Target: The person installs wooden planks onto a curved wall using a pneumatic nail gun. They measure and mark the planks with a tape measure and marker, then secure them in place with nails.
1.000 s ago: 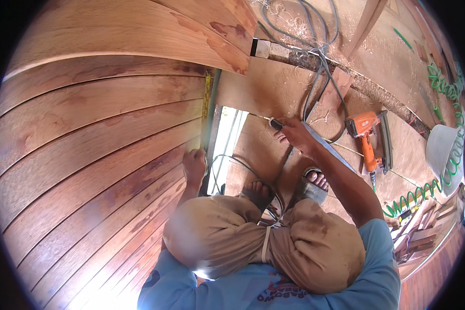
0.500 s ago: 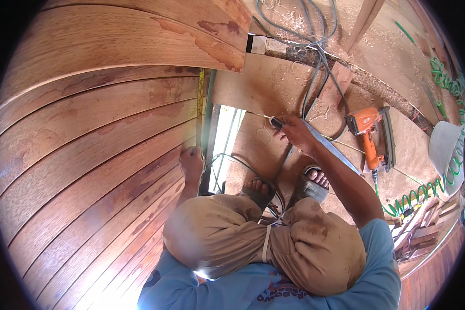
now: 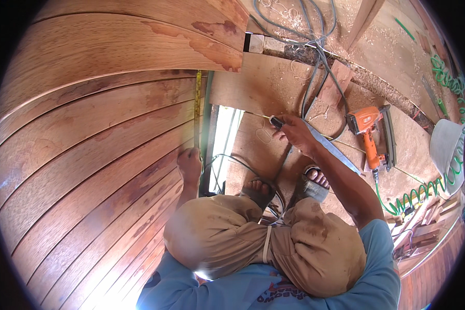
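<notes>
My left hand [image 3: 190, 163] is a closed fist at the right edge of the slatted wood panel, gripping a tape measure. Its yellow blade [image 3: 197, 98] runs from the fist along the panel ends to the edge of the upper wood board [image 3: 139, 44]. The tape's case is hidden in the hand. My right hand [image 3: 297, 135], held over the dusty floor to the right, has its fingers closed on a short black object with a whitish end [image 3: 276, 122]. Its exact kind is too small to make out.
An orange nail gun [image 3: 367, 124] lies at right, joined to a coiled green air hose [image 3: 418, 196]. Grey cables [image 3: 315, 44] cross the plywood floor. Beside my right forearm is a long metal strip [image 3: 336, 150]. A bright gap [image 3: 226, 139] opens by the panel. Wood offcuts [image 3: 421, 232] lie lower right.
The wood panel, the tape blade and my left fist sit slightly farther left in the picture. My right hand stays almost still, with the same grip.
</notes>
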A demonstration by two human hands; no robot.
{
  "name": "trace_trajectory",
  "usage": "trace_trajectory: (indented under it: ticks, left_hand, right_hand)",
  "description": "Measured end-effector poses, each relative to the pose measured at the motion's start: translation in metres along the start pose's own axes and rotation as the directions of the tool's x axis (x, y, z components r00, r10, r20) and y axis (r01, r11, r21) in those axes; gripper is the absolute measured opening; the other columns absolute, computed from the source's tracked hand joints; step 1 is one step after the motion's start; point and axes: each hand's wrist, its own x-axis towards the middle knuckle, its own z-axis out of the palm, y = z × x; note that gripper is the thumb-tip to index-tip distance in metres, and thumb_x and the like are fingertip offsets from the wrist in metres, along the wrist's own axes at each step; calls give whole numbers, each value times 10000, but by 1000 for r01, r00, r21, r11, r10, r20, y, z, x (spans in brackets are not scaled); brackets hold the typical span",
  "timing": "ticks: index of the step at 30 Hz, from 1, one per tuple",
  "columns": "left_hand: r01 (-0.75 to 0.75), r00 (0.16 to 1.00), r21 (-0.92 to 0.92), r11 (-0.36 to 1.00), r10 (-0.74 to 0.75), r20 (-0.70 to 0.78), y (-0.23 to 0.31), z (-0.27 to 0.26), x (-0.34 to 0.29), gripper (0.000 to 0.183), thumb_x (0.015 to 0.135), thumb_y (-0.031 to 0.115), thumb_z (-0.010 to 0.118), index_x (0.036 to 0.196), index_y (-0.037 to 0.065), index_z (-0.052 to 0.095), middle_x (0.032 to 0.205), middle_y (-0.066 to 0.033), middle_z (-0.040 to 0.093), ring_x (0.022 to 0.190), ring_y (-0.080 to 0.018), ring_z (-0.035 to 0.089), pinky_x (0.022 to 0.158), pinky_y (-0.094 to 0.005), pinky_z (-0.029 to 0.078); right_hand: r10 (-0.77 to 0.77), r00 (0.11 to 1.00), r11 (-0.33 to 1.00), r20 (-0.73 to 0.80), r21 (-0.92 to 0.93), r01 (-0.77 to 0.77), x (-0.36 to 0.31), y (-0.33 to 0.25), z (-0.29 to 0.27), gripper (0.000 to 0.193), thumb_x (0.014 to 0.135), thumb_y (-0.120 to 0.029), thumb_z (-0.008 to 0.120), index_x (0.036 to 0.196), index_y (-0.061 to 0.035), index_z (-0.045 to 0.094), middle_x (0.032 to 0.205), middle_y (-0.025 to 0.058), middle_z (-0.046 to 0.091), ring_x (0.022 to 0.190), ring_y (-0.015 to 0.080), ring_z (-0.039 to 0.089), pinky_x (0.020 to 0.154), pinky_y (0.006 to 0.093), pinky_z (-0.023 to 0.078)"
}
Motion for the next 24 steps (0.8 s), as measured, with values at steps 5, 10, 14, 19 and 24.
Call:
trace_trajectory:
  ticks: [5, 10, 14, 19, 24]
  left_hand:
    - [-29, 999, 50, 998, 28, 21, -2, -1, -1, 286, 914, 228, 604, 820, -27, 692, 801, -243, 672, 742, -422, 631, 717, -476, 488]
    - [26, 1000, 173, 985, -25, -7, 8, -39, -37, 315, 943, 288, 599, 880, -6, 692, 859, -245, 680, 790, -436, 654, 734, -506, 499]
    - [-48, 988, 179, 983, 74, -138, 38, -110, -75, 209, 938, 206, 624, 881, 18, 694, 819, -229, 670, 774, -400, 676, 683, -475, 514]
    - [-87, 966, 99, 991, 109, -237, 114, -222, -139, 132, 928, 144, 632, 946, 31, 698, 735, -171, 650, 663, -300, 647, 612, -422, 504]
    - [-165, 773, 489, 856, 420, -475, 218, -370, -218, 126, 923, 87, 618, 978, -2, 687, 785, -196, 662, 664, -308, 640, 619, -417, 494]
  right_hand:
    - [-9, 999, 999, -35, 50, 11, 4, 7, 0, 356, 1005, -256, 562, 1272, -27, 616, 1130, 60, 670, 904, 166, 677, 785, 297, 526]
    - [-21, 999, 989, -37, -145, 16, -4, -6, 1, 324, 951, -249, 559, 1145, -7, 652, 943, 91, 691, 832, 178, 666, 711, 317, 504]
    - [-132, 988, 885, 76, -439, 152, -29, -78, 6, 359, 943, -277, 614, 1146, 9, 690, 973, 149, 730, 935, 217, 698, 810, 365, 538]
    - [-513, 814, 698, 273, -420, 581, -71, -248, 48, 476, 881, -102, 677, 1348, -42, 604, 1257, 179, 646, 1102, 303, 671, 953, 410, 521]
    - [-927, 18, -196, 376, -524, 829, -141, -401, 115, 536, 898, -186, 721, 1390, -47, 561, 1413, 205, 523, 1310, 375, 528, 1086, 480, 431]
